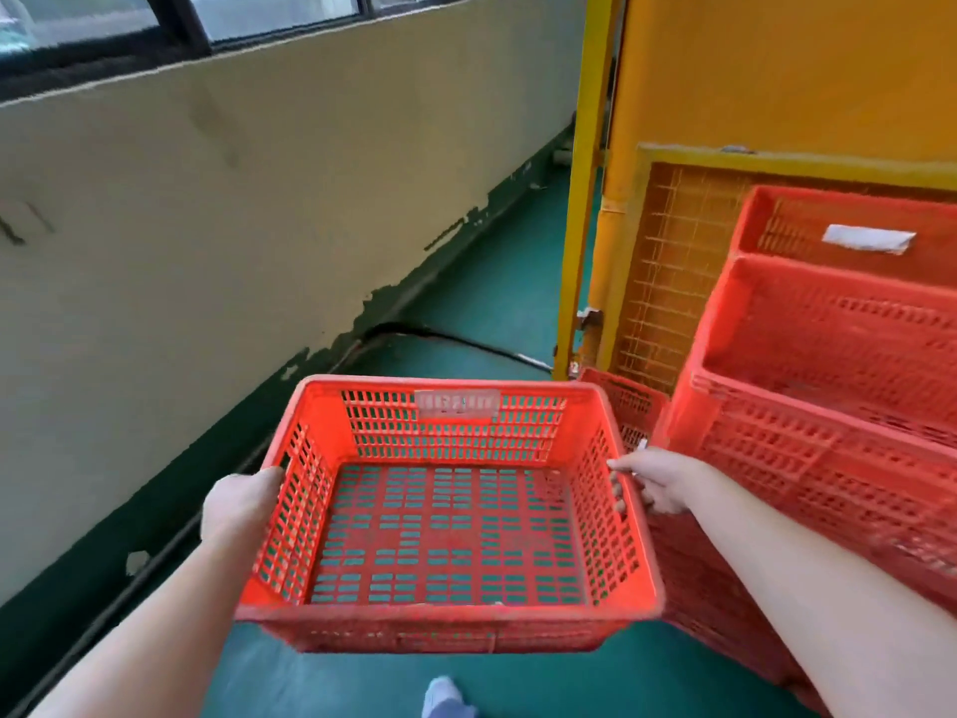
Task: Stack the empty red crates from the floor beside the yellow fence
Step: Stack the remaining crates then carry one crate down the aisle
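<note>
I hold an empty red slatted crate (445,515) level in the air above the green floor. My left hand (235,505) grips its left rim. My right hand (655,481) grips its right rim, fingers curled through the side slots. A worn label sits on the crate's far wall. To the right rises a stack of red crates (828,432), its top crate open and empty. Behind it another red crate (849,225) with a white tag leans against the yellow mesh fence (668,282). A further red crate (629,401) shows low between my crate and the stack.
A cream wall (207,225) with a dark green base runs along the left, leaving a narrow green floor aisle (492,282). A black cable (466,342) crosses the floor near the yellow fence post (585,199). My shoe (445,697) shows at the bottom.
</note>
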